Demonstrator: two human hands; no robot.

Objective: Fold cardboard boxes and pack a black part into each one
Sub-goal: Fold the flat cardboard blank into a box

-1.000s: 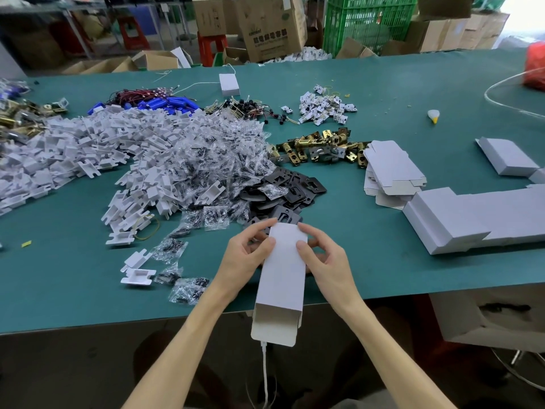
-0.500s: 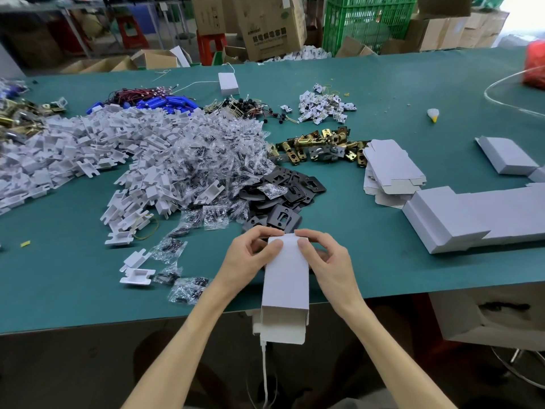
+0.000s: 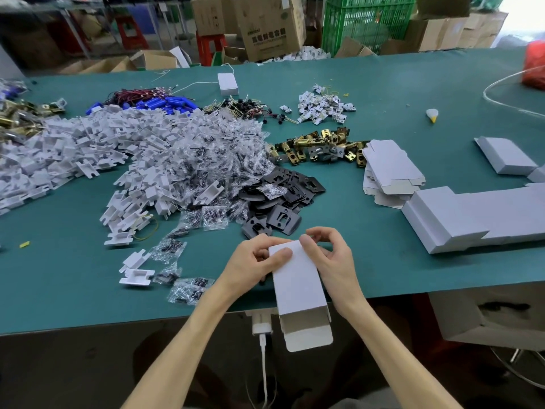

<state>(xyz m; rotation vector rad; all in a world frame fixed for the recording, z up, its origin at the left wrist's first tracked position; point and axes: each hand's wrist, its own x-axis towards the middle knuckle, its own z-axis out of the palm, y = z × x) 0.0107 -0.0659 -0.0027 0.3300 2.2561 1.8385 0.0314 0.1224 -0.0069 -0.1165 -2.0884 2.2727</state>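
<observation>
Now box (image 3: 298, 286) between left grip (image 3: 253, 261), right grip (image 3: 334, 261)

A teal-topped table (image 3: 413, 84) fills the foreground. Behind it stand brown cartons (image 3: 265, 28), a green crate (image 3: 368, 22) and red stools (image 3: 211, 47).

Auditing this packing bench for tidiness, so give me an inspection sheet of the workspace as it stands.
Surface: green table, heaped with parts.
Job's things: white box, near flap open; black parts piled beyond it; flat blanks and folded boxes at right.
Clutter: white plastic pieces, bagged screws, brass latches.
Hands: left hand and right hand both grip the box's far end.
Cables: white cable hanging below table edge.
Surroundings: cartons, green crate.
</observation>
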